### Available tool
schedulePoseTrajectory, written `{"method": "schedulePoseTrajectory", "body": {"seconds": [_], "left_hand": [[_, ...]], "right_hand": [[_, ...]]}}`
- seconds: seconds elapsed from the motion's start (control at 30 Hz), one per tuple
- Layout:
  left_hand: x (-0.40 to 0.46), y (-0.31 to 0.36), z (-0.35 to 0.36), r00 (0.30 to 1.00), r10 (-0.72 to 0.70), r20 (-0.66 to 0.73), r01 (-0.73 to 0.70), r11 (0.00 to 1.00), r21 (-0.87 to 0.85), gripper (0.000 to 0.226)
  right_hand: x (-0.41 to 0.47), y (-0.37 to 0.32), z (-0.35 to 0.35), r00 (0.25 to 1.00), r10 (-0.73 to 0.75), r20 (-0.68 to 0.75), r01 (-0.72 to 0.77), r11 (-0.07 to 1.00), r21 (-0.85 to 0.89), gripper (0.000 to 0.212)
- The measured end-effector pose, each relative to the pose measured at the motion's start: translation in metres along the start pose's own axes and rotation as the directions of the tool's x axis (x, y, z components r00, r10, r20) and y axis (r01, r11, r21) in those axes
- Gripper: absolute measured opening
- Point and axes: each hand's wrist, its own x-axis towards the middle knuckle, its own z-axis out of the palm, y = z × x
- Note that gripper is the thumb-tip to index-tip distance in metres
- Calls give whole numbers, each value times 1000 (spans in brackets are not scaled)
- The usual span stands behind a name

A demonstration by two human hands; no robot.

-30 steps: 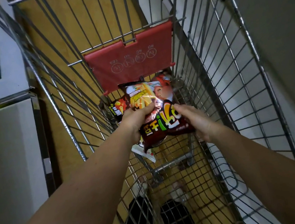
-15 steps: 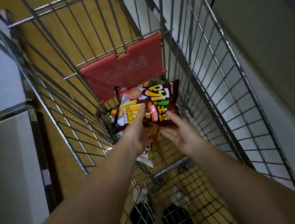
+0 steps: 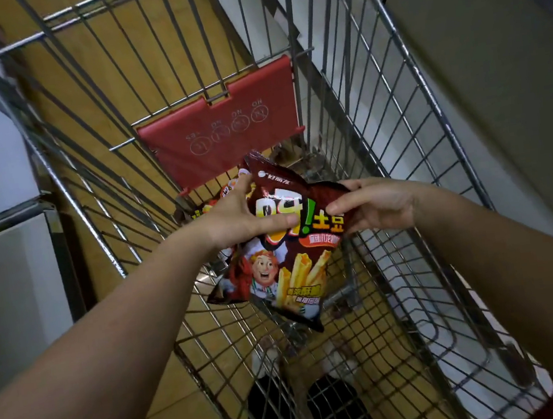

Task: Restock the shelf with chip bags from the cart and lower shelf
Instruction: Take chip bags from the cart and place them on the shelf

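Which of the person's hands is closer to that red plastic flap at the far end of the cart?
Left. The left hand grips the dark red chip bag just below the red flap, its fingertips close to the flap's lower edge. The right hand holds the bag's other side, further right and lower.

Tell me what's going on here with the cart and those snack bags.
A person is leaning over a wire shopping cart and holding a dark red chip bag above its basket with both hands. The left hand grips the bag's upper left part, and the right hand pinches its upper right edge. At least one more snack bag lies behind the left hand, near the cart's red flap.
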Motion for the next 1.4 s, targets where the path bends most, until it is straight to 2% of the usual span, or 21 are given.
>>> {"method": "schedulePoseTrajectory", "body": {"seconds": [0.07,0.1,0.13,0.2,0.27,0.33,0.37,0.43,0.47,0.57,0.63,0.7,0.73,0.87,0.93,1.1,1.3,1.4], "left_hand": [[3,-5,6,996,-46,82,53,995,-90,105],[4,-9,9,996,-39,86,52,986,-157,92],[6,-13,12,998,-32,60,44,977,-208,74],[13,-23,16,997,-68,-35,55,956,-289,59],[17,-29,21,987,-130,-96,92,939,-332,68],[22,-37,27,972,-200,-126,148,929,-339,102],[22,-40,30,965,-236,-117,178,912,-371,111],[19,-42,38,950,-293,-112,218,874,-435,99],[18,-44,42,943,-320,-95,247,859,-449,100],[20,-49,52,932,-360,-34,309,843,-441,111],[24,-56,56,908,-412,-77,321,800,-506,97],[28,-65,63,860,-472,-195,290,766,-573,78],[28,-69,66,828,-502,-249,277,752,-598,75],[31,-80,71,715,-586,-381,183,683,-707,83],[33,-83,69,663,-593,-457,148,702,-697,80],[37,-79,61,625,-535,-568,83,769,-634,91],[39,-85,63,573,-551,-607,131,792,-596,102],[42,-88,64,572,-534,-623,112,803,-586,102]], "right_hand": [[2,1,2,998,-32,-46,34,998,47,60],[4,3,4,994,-50,-95,58,995,81,66],[6,6,7,988,-66,-143,84,989,123,68],[9,16,15,982,-84,-168,122,965,230,64],[13,28,27,992,-61,-107,89,955,283,64],[18,40,39,997,-17,-80,37,965,260,66],[21,45,43,995,-3,-99,29,963,266,59],[25,53,47,987,24,-156,29,945,326,46],[26,56,47,985,40,-171,21,941,339,45],[30,61,47,982,78,-174,-22,952,304,48],[35,58,46,976,89,-200,-32,962,272,59],[44,48,45,961,75,-267,-20,979,202,75],[49,42,44,951,53,-303,-11,990,140,78],[80,12,45,928,-80,-364,60,996,-65,59],[104,0,47,907,-104,-409,58,991,-122,53],[160,-2,53,886,-44,-462,-42,984,-175,48],[188,8,56,908,46,-416,-133,974,-182,74],[188,11,52,926,52,-375,-137,969,-205,58]]}}
